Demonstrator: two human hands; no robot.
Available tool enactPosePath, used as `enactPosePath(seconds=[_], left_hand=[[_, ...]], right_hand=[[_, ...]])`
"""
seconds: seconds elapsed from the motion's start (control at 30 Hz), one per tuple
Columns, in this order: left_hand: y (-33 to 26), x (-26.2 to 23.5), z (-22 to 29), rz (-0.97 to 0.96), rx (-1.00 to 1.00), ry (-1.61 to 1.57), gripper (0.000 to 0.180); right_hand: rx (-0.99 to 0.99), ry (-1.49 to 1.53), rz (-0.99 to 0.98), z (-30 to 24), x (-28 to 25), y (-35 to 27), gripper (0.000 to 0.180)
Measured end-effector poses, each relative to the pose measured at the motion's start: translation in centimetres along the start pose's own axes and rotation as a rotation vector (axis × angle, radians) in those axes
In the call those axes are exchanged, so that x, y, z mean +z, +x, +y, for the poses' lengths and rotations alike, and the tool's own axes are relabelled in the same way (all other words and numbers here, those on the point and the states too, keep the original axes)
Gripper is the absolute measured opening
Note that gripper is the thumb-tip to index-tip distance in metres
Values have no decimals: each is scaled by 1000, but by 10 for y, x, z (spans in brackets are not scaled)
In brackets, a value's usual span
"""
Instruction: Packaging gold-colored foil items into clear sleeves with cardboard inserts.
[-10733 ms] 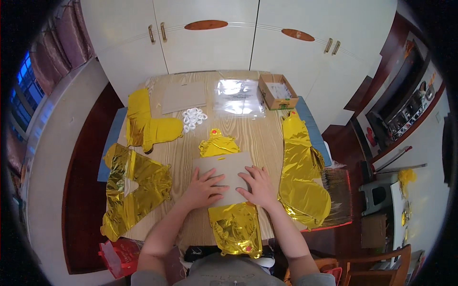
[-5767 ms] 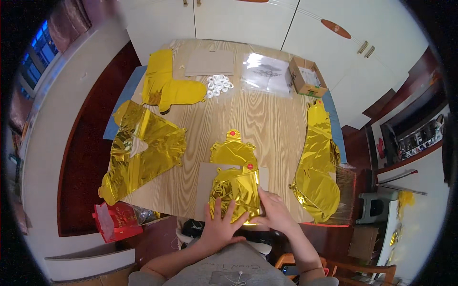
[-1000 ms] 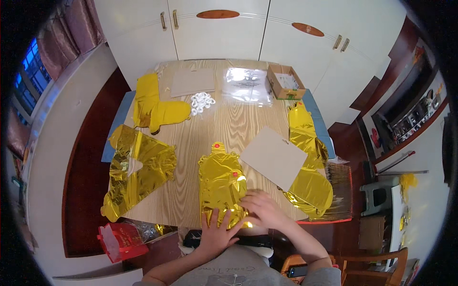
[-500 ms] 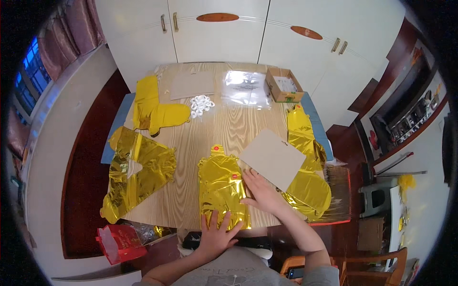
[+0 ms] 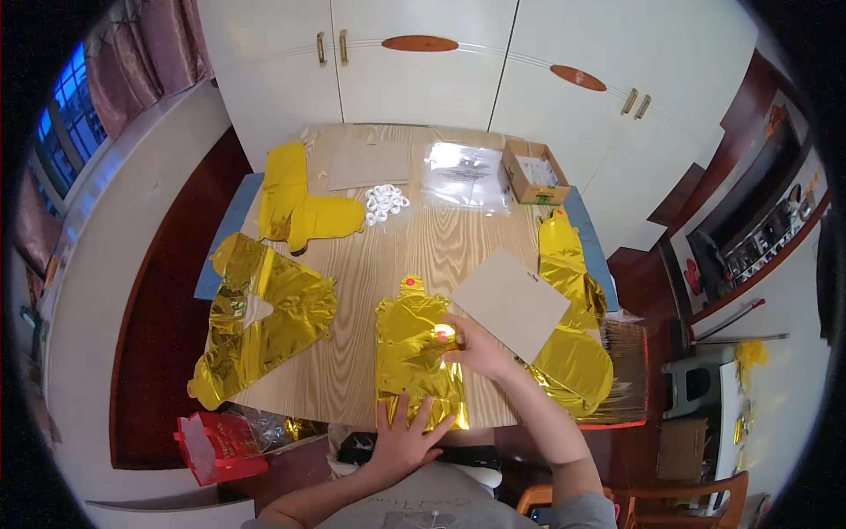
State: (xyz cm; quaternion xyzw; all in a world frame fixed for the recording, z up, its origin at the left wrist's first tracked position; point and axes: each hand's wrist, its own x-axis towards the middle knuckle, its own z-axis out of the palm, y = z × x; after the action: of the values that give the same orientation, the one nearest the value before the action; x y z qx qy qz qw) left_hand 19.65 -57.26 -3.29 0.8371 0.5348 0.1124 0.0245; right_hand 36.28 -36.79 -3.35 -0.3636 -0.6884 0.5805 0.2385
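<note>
A flat, folded gold foil balloon [image 5: 410,344] lies at the table's near edge in front of me, with red dots on its top tab and right side. My left hand [image 5: 408,436] presses on its near end, fingers spread. On the balloon's right edge rests my right hand [image 5: 480,348], its thumb and forefinger apart beside the red dot. Just beyond that hand is a grey-beige cardboard sheet [image 5: 511,301], tilted and partly covering another gold foil balloon [image 5: 577,361]. To the left lies an A-shaped gold foil balloon [image 5: 286,317].
An L-shaped gold foil balloon [image 5: 286,207] sits far left. Along the back are another cardboard sheet [image 5: 370,163], a pile of white rings [image 5: 385,203], clear plastic bags [image 5: 464,176] and an open cardboard box [image 5: 536,185]. A red bag [image 5: 220,448] stands below the table's left corner.
My right hand has drawn its fingers in, from lying stretched out beside the cardboard to a curled pose on the balloon's right edge. The left hand stays on the near end. The view has shifted slightly.
</note>
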Motion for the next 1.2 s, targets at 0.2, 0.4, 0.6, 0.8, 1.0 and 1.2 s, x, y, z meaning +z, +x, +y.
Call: enactPosePath(seconds=[0.2, 0.4, 0.6, 0.8, 1.0, 1.2], left_hand=[[-1, 0, 1, -12, -4, -7, 77], [2, -3, 2, -22, -2, 10, 76], [2, -2, 2, -8, 2, 13, 75], [2, -5, 2, -18, 6, 23, 75], [2, -2, 2, -1, 10, 22, 76], [2, -3, 1, 9, 14, 20, 77]], right_hand=[[108, 131, -133, -29, -7, -5, 51], [-90, -314, -224, -26, -17, 6, 32], [-64, -350, -282, -32, -21, 10, 24], [-69, -421, -272, -30, -26, 14, 34], [-370, -666, 85, -15, -11, 11, 45], [-449, -937, 24, -3, -7, -12, 31]])
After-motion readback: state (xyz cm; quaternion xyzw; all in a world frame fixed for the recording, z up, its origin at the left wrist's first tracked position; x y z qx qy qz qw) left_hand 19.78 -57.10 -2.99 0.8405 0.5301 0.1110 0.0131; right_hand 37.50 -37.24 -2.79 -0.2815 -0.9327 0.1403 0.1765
